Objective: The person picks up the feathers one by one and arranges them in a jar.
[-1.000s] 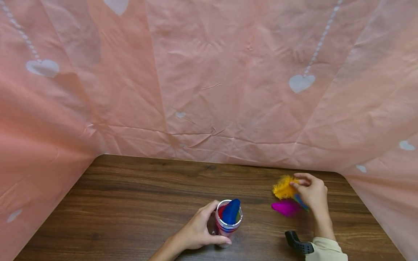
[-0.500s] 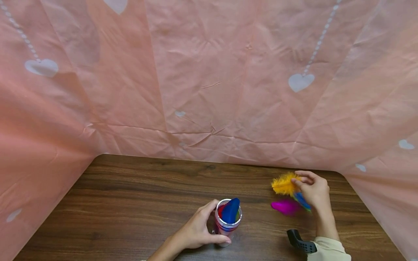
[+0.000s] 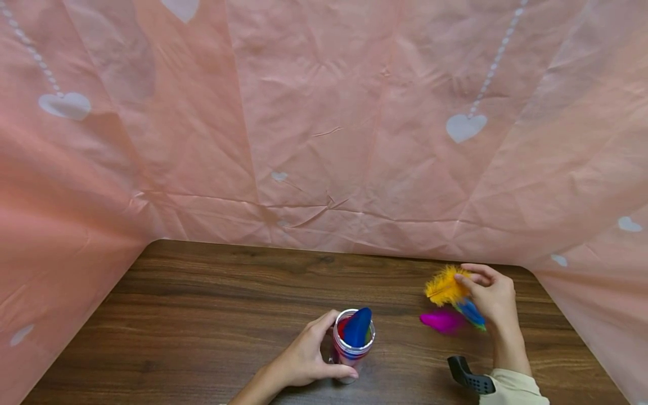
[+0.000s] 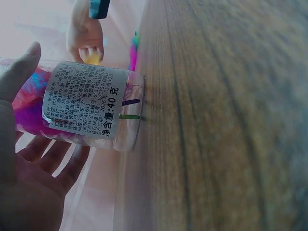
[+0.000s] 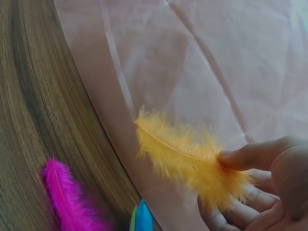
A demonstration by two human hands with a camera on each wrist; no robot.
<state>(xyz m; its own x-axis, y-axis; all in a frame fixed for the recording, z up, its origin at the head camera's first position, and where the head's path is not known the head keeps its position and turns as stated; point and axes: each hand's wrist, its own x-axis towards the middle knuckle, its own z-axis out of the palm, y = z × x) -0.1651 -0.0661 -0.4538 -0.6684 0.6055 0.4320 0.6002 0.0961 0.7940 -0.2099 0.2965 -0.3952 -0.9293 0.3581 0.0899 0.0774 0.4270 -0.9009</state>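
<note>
My left hand (image 3: 309,357) grips a clear plastic jar (image 3: 349,360) from its left side, thumb and fingers round the wall. Several coloured feathers are inside, and a blue feather (image 3: 358,328) sticks up out of the open mouth. A printed white label (image 4: 86,98) shows on the jar in the left wrist view. At the right, my right hand (image 3: 493,295) pinches a fluffy yellow feather (image 5: 180,151) between thumb and fingers, held above the table. Below it lie a magenta feather (image 3: 442,322) and a blue feather with green (image 3: 471,313), partly hidden in the right wrist view.
The brown wooden table (image 3: 202,315) ends at a pink cloth (image 3: 329,140) with pale hearts, which hangs behind and on both sides. A black camera mount (image 3: 471,376) sits at my right wrist beside the pale sleeve (image 3: 513,388).
My right hand has shifted slightly to the right with the yellow feather, which has turned a little in the fingers. More of the blue-green feather shows. My left hand and the jar stay put.
</note>
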